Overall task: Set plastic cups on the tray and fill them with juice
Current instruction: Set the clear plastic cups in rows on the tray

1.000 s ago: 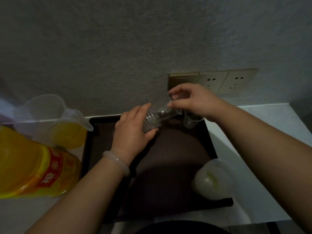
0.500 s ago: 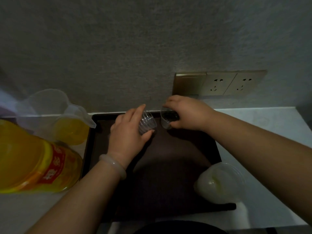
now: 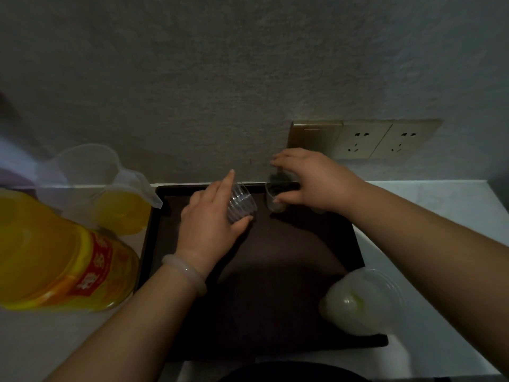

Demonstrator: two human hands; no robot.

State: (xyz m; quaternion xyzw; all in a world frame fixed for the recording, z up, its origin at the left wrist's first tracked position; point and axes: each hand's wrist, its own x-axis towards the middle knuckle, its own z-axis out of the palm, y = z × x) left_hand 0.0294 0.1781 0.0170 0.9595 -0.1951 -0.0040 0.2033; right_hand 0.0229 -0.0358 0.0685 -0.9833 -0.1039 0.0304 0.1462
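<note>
While one clear cup (image 3: 276,198) is gripped from above by the right hand (image 3: 316,186), roughly upright at the far edge of the dark tray (image 3: 275,257), the cup stack (image 3: 241,206) is held tilted in the left hand (image 3: 209,219), just left of it; tray contact cannot be told. Juice bottle (image 3: 55,257) and pitcher (image 3: 115,199) are set left on the table (image 3: 440,216), lidded tub (image 3: 363,301) at near right corner

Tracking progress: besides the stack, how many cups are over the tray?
1: the cup in the right hand, at the back of the tray. Another may hide under that hand.
</note>
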